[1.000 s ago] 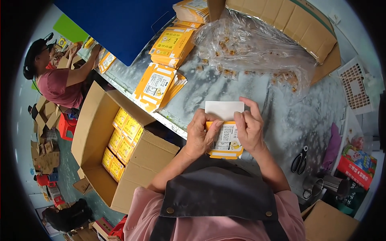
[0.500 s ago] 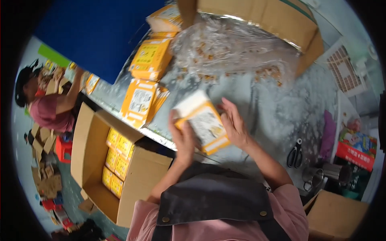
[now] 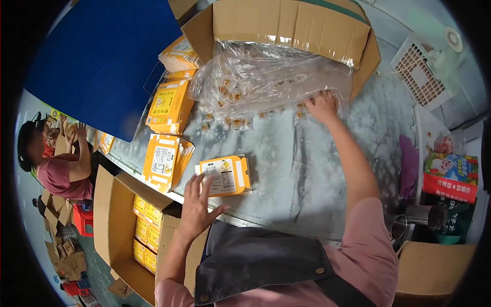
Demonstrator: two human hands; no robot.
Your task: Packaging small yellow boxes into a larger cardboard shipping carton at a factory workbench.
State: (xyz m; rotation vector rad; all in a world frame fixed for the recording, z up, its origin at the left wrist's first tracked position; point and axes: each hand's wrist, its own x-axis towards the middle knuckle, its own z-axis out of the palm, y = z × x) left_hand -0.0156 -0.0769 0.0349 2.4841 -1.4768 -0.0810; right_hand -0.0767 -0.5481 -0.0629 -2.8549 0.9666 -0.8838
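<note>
A yellow-and-white carton (image 3: 223,176) lies on the metal table near its front edge, printed panel up. My left hand (image 3: 197,209) is at its near left corner, fingers spread and thumb apart; the fingertips are at the carton's edge, not wrapped round it. Farther off, my right hand (image 3: 323,106) reaches down among small clear packets with brownish contents (image 3: 239,123), by the front of a crumpled clear plastic bag (image 3: 276,77). Its fingertips are hidden among packets and plastic, so any hold there does not show.
Stacks of flat yellow cartons (image 3: 169,107) stand left on the table. A large cardboard box (image 3: 291,23) lies behind the bag. At lower left, an open cardboard box (image 3: 108,215) holds yellow cartons. A white basket (image 3: 420,74) and metal cups (image 3: 427,216) are at right; a co-worker (image 3: 64,174) is far left.
The carton, held up between both hands earlier, now rests on the table. My right hand has moved away to the packets; my left hand has loosened and spread. The view has shifted.
</note>
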